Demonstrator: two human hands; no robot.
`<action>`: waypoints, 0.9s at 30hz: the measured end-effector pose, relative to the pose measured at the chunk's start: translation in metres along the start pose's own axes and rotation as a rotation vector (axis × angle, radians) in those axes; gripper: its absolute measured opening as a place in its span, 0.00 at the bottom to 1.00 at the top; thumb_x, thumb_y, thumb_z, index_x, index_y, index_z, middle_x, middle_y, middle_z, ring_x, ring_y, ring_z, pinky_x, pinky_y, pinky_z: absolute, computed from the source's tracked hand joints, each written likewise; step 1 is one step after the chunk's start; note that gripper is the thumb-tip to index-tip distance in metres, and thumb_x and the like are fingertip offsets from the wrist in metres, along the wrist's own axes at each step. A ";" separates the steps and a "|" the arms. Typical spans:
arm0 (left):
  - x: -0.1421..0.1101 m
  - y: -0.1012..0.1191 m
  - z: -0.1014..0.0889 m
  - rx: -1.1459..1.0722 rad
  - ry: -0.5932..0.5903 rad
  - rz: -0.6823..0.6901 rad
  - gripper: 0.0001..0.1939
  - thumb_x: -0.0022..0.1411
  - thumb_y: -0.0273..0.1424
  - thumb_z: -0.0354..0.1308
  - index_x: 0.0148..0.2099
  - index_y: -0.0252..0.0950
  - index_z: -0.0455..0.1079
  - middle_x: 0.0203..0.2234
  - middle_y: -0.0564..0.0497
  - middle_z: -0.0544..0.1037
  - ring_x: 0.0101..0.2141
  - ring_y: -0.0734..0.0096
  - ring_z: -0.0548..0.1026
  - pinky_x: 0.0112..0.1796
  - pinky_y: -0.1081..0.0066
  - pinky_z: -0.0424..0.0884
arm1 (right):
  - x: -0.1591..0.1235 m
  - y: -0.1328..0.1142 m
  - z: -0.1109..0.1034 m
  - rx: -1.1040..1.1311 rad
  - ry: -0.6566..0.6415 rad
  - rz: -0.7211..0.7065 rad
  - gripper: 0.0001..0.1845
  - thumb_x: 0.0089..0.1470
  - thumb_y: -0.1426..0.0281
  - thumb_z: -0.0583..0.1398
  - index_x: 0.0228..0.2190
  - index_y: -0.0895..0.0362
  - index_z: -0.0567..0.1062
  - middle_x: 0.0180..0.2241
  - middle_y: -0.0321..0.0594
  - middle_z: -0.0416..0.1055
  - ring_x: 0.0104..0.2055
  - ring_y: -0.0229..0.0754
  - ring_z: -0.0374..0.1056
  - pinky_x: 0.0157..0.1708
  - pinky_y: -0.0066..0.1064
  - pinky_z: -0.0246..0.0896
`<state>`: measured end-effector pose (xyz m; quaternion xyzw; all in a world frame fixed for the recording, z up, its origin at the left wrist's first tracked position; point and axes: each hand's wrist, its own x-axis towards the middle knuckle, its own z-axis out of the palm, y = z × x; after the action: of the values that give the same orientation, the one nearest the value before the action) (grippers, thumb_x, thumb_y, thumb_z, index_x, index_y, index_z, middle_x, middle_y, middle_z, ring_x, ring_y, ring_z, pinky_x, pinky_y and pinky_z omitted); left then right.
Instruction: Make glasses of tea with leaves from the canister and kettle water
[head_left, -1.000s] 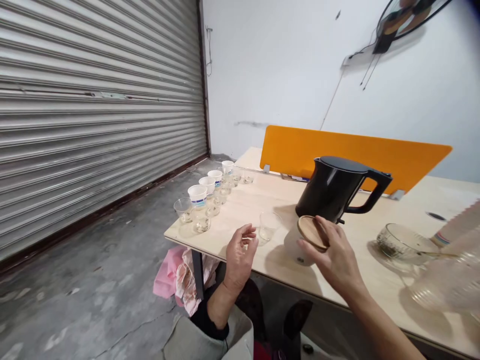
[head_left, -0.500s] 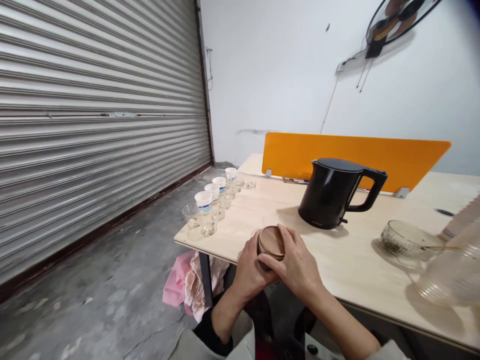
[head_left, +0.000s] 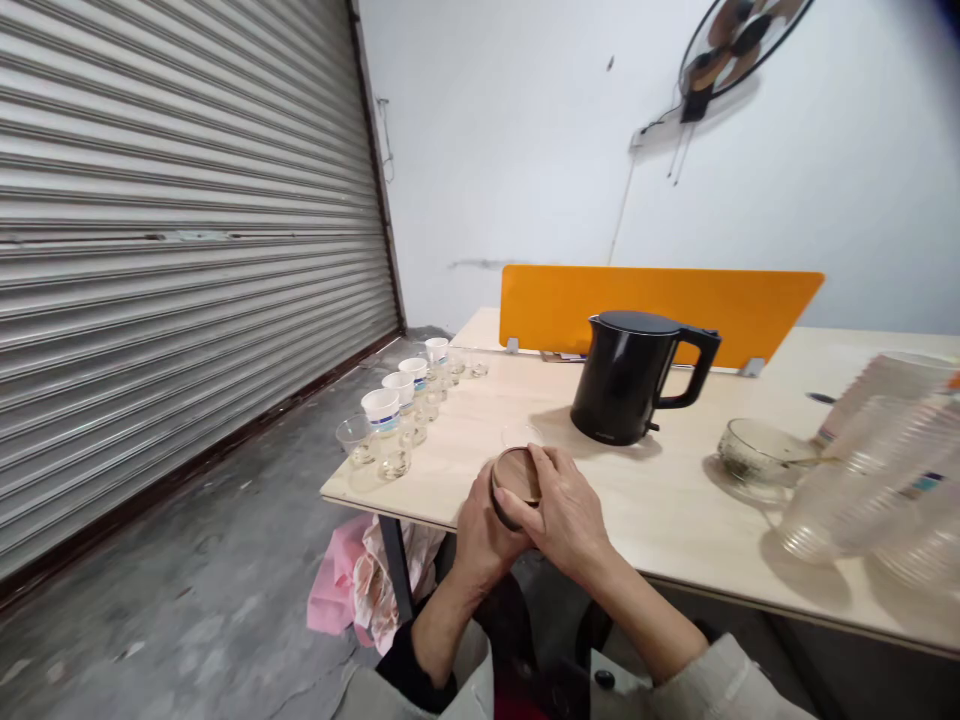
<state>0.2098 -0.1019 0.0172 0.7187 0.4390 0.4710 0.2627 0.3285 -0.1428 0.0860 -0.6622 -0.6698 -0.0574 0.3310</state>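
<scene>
A small jar with a round wooden lid (head_left: 514,474) is held over the near edge of the light wooden table (head_left: 675,500). My left hand (head_left: 480,535) is wrapped round the jar's body from the left and below. My right hand (head_left: 562,510) grips the lid's rim from the right, fingers curled over it. A small clear glass cup (head_left: 520,437) stands on the table just behind the jar. A black electric kettle (head_left: 626,378) stands farther back, handle to the right.
A row of glass cups and white paper cups (head_left: 397,410) lines the table's left edge. A glass bowl (head_left: 754,455) and stacked clear plastic containers (head_left: 870,460) sit at right. An orange divider (head_left: 660,300) crosses the table. Pink cloth (head_left: 352,585) lies below; a roller shutter (head_left: 150,250) stands left.
My right hand carried the lidded jar from beside the kettle toward me. My left hand closed round it. Both hands now hold it at the table's near edge; the view shifted right.
</scene>
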 end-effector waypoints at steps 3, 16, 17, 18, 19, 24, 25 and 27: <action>-0.002 -0.005 0.001 -0.036 0.022 0.035 0.46 0.48 0.40 0.71 0.65 0.39 0.55 0.59 0.38 0.72 0.57 0.48 0.74 0.54 0.54 0.72 | 0.002 -0.001 -0.008 0.120 -0.013 0.053 0.29 0.60 0.50 0.58 0.57 0.52 0.71 0.51 0.48 0.71 0.53 0.54 0.69 0.52 0.44 0.66; -0.006 -0.006 -0.007 -0.079 -0.051 -0.016 0.46 0.49 0.43 0.72 0.65 0.41 0.56 0.57 0.42 0.74 0.56 0.49 0.73 0.55 0.53 0.70 | -0.037 0.108 -0.030 -0.047 0.149 0.318 0.34 0.57 0.51 0.61 0.60 0.55 0.66 0.55 0.53 0.67 0.57 0.57 0.65 0.55 0.49 0.64; -0.006 -0.007 -0.006 -0.077 -0.049 -0.019 0.46 0.49 0.43 0.71 0.65 0.42 0.56 0.57 0.42 0.74 0.56 0.49 0.73 0.55 0.53 0.70 | -0.039 0.116 -0.026 -0.095 0.116 0.329 0.34 0.57 0.53 0.61 0.60 0.56 0.66 0.55 0.53 0.67 0.57 0.57 0.65 0.55 0.48 0.64; -0.006 -0.008 -0.005 -0.073 -0.047 -0.019 0.46 0.49 0.44 0.71 0.65 0.42 0.56 0.57 0.43 0.74 0.56 0.49 0.73 0.55 0.53 0.70 | -0.041 0.121 -0.022 -0.138 0.083 0.329 0.34 0.57 0.54 0.62 0.59 0.58 0.67 0.56 0.54 0.67 0.57 0.57 0.65 0.56 0.48 0.63; -0.006 -0.009 -0.004 -0.069 -0.044 -0.017 0.46 0.49 0.44 0.71 0.65 0.42 0.56 0.57 0.43 0.74 0.56 0.49 0.73 0.55 0.53 0.70 | -0.042 0.123 -0.019 -0.175 0.050 0.322 0.34 0.56 0.56 0.62 0.59 0.59 0.67 0.56 0.55 0.67 0.57 0.57 0.65 0.56 0.47 0.63; -0.006 -0.015 -0.002 -0.042 -0.044 -0.021 0.47 0.49 0.46 0.71 0.66 0.41 0.55 0.57 0.42 0.74 0.55 0.48 0.74 0.54 0.53 0.71 | -0.044 0.123 -0.018 -0.249 -0.059 0.336 0.37 0.54 0.55 0.65 0.60 0.58 0.68 0.60 0.57 0.65 0.60 0.60 0.63 0.58 0.49 0.60; -0.006 -0.016 -0.002 -0.038 -0.044 -0.023 0.47 0.49 0.46 0.71 0.66 0.41 0.55 0.57 0.42 0.74 0.55 0.47 0.74 0.54 0.53 0.71 | -0.044 0.123 -0.023 -0.243 -0.044 0.335 0.38 0.54 0.54 0.65 0.61 0.57 0.67 0.62 0.57 0.64 0.61 0.61 0.62 0.59 0.49 0.59; -0.007 -0.015 -0.003 -0.033 -0.040 -0.021 0.47 0.49 0.47 0.70 0.66 0.41 0.55 0.57 0.42 0.74 0.55 0.48 0.74 0.53 0.53 0.72 | -0.044 0.126 -0.042 -0.225 0.043 0.291 0.38 0.56 0.52 0.63 0.63 0.56 0.66 0.63 0.56 0.63 0.63 0.60 0.60 0.59 0.50 0.59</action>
<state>0.2004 -0.1004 0.0031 0.7189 0.4332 0.4611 0.2879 0.4558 -0.1872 0.0501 -0.7836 -0.5491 -0.0974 0.2740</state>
